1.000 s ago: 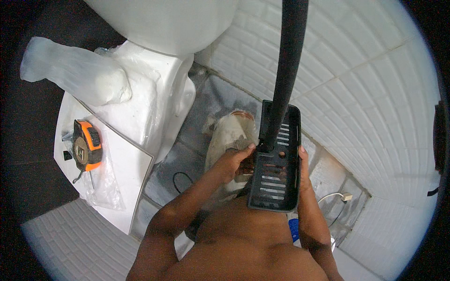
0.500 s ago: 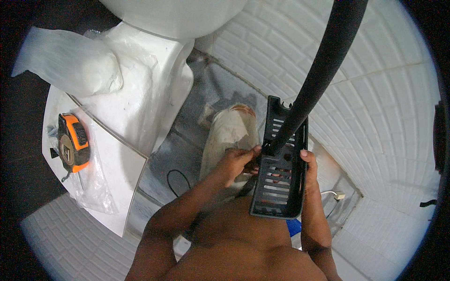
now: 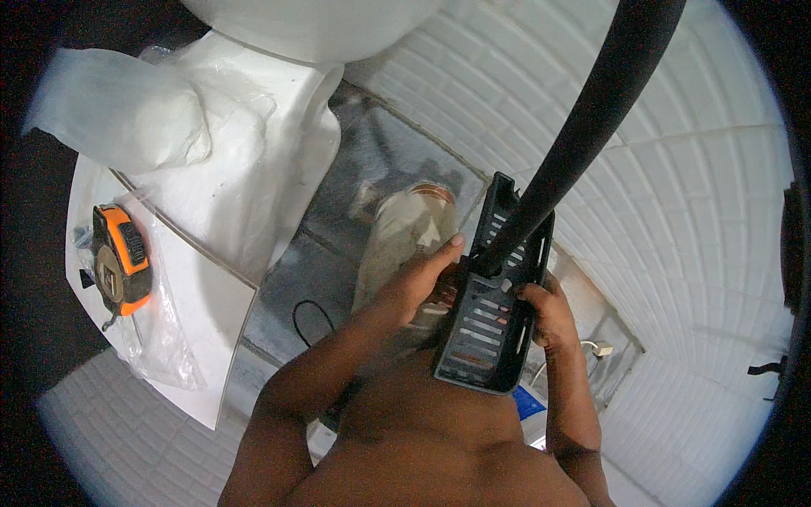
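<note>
A black slotted shower shelf (image 3: 477, 351) sits tilted around a thick black pole (image 3: 583, 139) that slants in from the upper right. My right hand (image 3: 551, 314) is closed on the shelf's right rim, its thumb over the edge and inside the tray. At the left edge, beside the spot where pole and shelf meet, is my left hand (image 3: 420, 286). Its thumb points up along the shelf's side, and the fingers curl underneath, partly hidden by the shelf. Fingertips show dimly through the slots.
A white surface (image 3: 194, 338) on the left bears an orange and black tape measure (image 3: 122, 262), clear plastic wrapping (image 3: 165, 342) and a whitish plastic bag (image 3: 118, 110). A white rounded fixture (image 3: 312, 25) stands ahead. White tiled wall (image 3: 701, 211) runs along the right.
The shelf has tilted slightly, its near end shifting left. My right thumb has moved from the outer rim to inside the tray. My left thumb has lifted and points farther up.
</note>
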The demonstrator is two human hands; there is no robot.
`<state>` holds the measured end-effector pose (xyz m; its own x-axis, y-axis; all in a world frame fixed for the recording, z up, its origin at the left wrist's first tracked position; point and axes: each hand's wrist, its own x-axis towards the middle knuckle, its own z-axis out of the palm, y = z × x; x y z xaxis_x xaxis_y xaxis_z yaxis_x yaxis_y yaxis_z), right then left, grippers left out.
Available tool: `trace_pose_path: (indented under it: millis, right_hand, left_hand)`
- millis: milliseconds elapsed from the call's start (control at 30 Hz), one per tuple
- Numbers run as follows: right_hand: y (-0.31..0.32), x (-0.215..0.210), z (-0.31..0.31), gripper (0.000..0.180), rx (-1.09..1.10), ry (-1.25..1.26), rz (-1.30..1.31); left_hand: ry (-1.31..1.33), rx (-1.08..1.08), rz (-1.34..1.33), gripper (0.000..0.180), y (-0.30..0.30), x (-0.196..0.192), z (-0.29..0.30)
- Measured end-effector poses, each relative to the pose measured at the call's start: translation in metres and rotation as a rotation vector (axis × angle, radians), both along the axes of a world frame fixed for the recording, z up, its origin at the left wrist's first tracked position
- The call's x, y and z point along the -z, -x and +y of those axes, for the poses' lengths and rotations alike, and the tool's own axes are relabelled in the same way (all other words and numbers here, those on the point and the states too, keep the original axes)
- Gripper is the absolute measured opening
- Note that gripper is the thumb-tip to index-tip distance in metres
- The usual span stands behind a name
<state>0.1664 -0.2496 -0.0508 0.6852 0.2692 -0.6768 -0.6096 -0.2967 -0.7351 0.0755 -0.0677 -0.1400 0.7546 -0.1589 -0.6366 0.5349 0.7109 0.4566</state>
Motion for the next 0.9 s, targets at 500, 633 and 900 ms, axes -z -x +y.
trace_pose_path:
  millis: [500,633,900]
  right_hand:
    - [-0.024,-0.028,0.017,0.044,-0.514,0.323,-0.218]
    - [-0.029,-0.025,0.017,0.049,-0.599,0.409,-0.246]
    - [-0.018,-0.043,0.028,0.072,-0.798,0.511,-1.1]
  left_hand:
    - [-0.077,0.188,-0.127,0.067,-0.025,0.005,0.003]
    - [-0.097,0.154,-0.095,0.066,-0.026,0.004,0.004]
    - [-0.047,0.135,-0.042,0.066,-0.023,0.001,0.005]
